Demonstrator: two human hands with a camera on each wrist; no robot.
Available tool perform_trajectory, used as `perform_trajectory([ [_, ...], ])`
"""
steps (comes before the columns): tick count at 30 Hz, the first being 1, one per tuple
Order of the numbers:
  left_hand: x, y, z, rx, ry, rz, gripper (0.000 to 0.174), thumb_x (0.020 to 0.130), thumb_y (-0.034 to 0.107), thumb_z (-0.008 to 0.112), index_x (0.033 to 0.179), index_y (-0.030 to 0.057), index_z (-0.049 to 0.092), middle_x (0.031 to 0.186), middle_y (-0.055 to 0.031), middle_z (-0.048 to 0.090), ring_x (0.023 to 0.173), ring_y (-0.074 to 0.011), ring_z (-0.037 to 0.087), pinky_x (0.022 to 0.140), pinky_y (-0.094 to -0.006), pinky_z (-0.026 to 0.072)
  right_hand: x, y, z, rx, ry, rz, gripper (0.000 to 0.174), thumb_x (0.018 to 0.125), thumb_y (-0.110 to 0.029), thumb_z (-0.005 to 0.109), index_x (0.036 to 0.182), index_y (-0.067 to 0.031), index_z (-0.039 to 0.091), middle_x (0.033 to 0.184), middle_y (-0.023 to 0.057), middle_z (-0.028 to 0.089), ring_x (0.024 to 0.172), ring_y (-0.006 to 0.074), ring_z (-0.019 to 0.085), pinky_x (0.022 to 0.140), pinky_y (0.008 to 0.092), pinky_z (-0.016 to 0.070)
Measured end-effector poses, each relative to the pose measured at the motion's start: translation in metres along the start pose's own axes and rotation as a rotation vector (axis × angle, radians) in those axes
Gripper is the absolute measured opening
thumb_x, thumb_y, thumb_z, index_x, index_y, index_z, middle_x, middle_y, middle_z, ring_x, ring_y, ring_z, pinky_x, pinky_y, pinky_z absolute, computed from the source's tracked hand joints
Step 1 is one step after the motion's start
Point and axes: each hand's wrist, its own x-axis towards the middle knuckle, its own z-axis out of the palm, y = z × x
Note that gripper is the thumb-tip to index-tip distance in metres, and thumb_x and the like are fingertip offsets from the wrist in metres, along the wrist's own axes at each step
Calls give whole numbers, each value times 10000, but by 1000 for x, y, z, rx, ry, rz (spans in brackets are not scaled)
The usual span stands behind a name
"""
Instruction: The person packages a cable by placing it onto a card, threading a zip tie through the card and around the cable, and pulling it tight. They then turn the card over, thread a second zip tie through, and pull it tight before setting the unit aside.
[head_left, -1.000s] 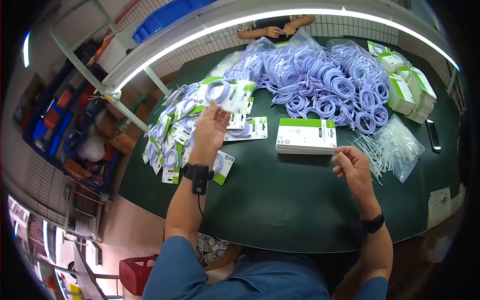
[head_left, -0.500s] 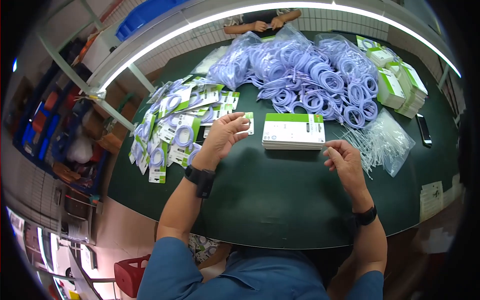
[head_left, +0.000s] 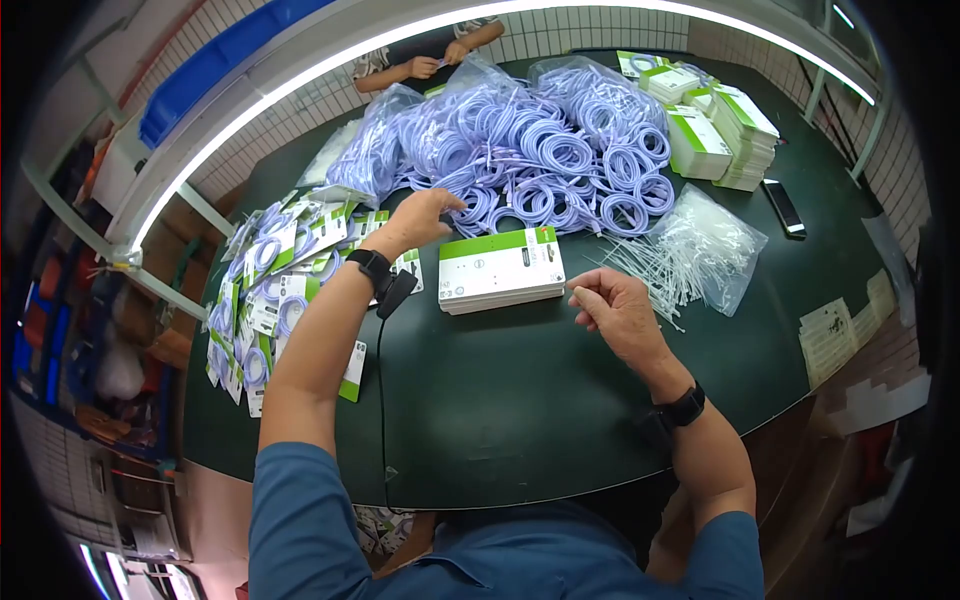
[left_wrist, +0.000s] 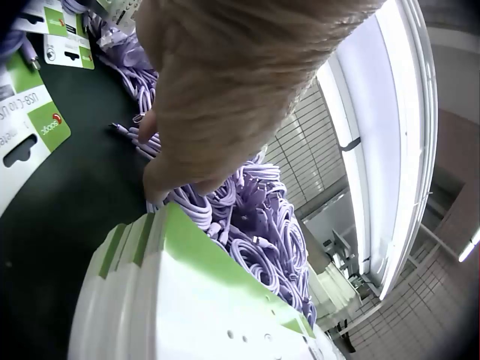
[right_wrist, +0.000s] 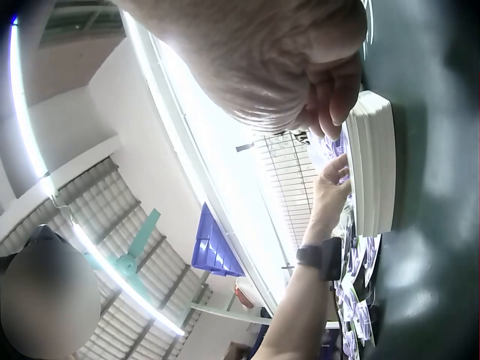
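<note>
My left hand (head_left: 415,220) reaches over the near edge of a heap of lilac cable coils (head_left: 560,150). Its fingers are spread and bent down at the coils in the left wrist view, partly hidden by the hand itself. Below that hand lies a neat stack of white and green packaging cards (head_left: 500,265). At the stack's right end is my right hand (head_left: 615,310), fingers curled and thumb tip against the forefinger. No object shows between those fingertips.
Carded cables (head_left: 265,290) lie heaped at the left. White cable ties (head_left: 700,250) spill from a clear bag on the right, near a phone (head_left: 784,208). More card stacks (head_left: 745,135) stand at the back right. Another person's hands (head_left: 425,67) are across the table.
My left hand has let go of a carded cable on the left heap and moved right to the loose coils. My right hand stays beside the card stack. The head view has shifted.
</note>
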Motion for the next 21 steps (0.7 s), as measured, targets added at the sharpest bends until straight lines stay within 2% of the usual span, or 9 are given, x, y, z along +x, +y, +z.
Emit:
perform_trajectory([
  [1, 5, -3, 3, 9, -11, 15, 385, 806, 85, 858, 1185, 90, 793, 1100, -95, 768, 1045, -276, 731, 917, -384, 591, 0, 0, 0, -16, -5, -9, 162, 1072, -109, 660, 1167, 0, 733, 936, 31, 744, 737, 65, 677, 653, 217, 557],
  [4, 12, 0, 12, 204, 86, 135, 391, 717, 100, 875, 1099, 104, 793, 1017, -100, 754, 1079, -351, 680, 985, -425, 563, 1, 1, -2, -39, 6, -29, 159, 1068, -98, 660, 1166, 5, 731, 933, 37, 745, 731, 67, 677, 652, 220, 557],
  [9, 20, -5, 10, 222, -1, 88, 318, 717, 115, 880, 1010, 91, 760, 982, -93, 740, 1119, -338, 645, 981, -433, 546, 1, 3, 1, -58, -22, -27, 151, 1066, -90, 655, 1149, 10, 731, 929, 41, 746, 715, 70, 676, 649, 224, 556],
  [13, 16, -7, 6, 171, -4, 87, 280, 755, 136, 870, 980, 60, 721, 996, -95, 738, 1036, -328, 680, 934, -415, 548, 2, 5, 2, -57, -18, -32, 148, 1064, -86, 649, 1136, 14, 730, 923, 42, 747, 707, 72, 676, 646, 227, 556],
  [16, 11, -4, 1, -10, -20, -54, 220, 832, 166, 857, 952, 59, 708, 974, -84, 736, 929, -259, 691, 844, -379, 553, 1, 4, 3, -51, -31, -44, 146, 1060, -82, 647, 1130, 17, 729, 919, 43, 748, 707, 73, 677, 647, 228, 557],
  [17, 13, -3, -2, -5, -20, -51, 220, 832, 166, 857, 952, 59, 708, 974, -84, 736, 929, -259, 691, 844, -379, 553, 2, 3, 3, -63, -31, -40, 147, 1058, -80, 648, 1131, 19, 728, 917, 44, 749, 706, 74, 678, 648, 229, 557],
  [20, 16, 6, -14, -585, 53, -291, 175, 968, 194, 786, 961, 60, 674, 956, -67, 730, 865, -191, 682, 747, -317, 539, 1, 3, 3, -81, -28, -30, 148, 1054, -77, 650, 1133, 21, 727, 914, 46, 750, 706, 76, 679, 650, 230, 558],
  [21, 16, 14, -19, -581, 52, -291, 175, 968, 194, 786, 961, 60, 674, 956, -67, 730, 865, -191, 682, 747, -317, 539, 1, 3, 3, -88, -29, -31, 148, 1052, -77, 652, 1133, 21, 727, 913, 46, 751, 706, 76, 679, 652, 230, 558],
])
